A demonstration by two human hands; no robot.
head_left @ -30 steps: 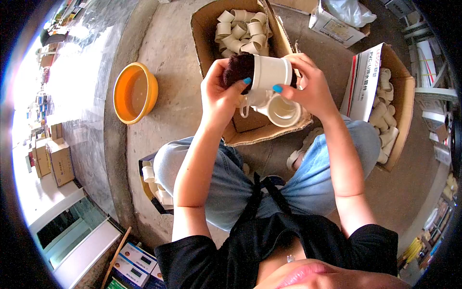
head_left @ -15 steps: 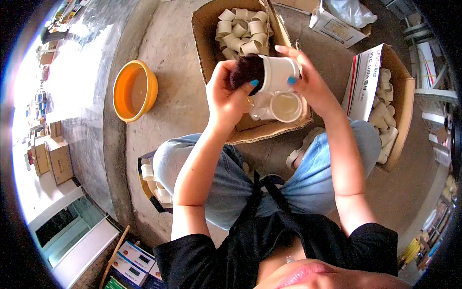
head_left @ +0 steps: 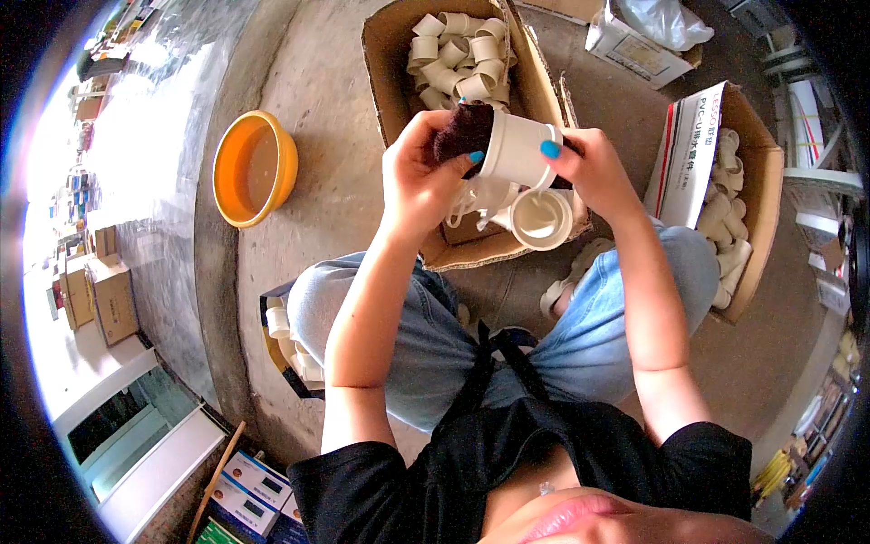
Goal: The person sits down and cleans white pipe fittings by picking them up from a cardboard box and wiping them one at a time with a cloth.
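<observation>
A white plastic pipe fitting (head_left: 518, 150) is held up between both hands over the near end of an open cardboard box. Its lower round mouth (head_left: 541, 220) faces down toward me. My left hand (head_left: 424, 172) is closed around a dark maroon cloth (head_left: 465, 136), which is pressed against the fitting's left side. With the thumb laid across the fitting near its right end, my right hand (head_left: 594, 172) grips it. Some dark cloth also shows beside my right fingers, which are partly hidden behind the fitting. Clear plastic (head_left: 480, 195) hangs just below the cloth.
The cardboard box (head_left: 385, 68) before me holds many cream pipe fittings (head_left: 453, 59). Another box (head_left: 761, 199) of fittings stands right. An orange basin (head_left: 288, 168) sits on the floor at left. Near my left knee is a container with white fittings (head_left: 278, 320).
The fitting has tilted, its lower mouth shifting slightly down. My right fingers, stretched out before, have curled in behind its right end. The cloth stays at the left side.
</observation>
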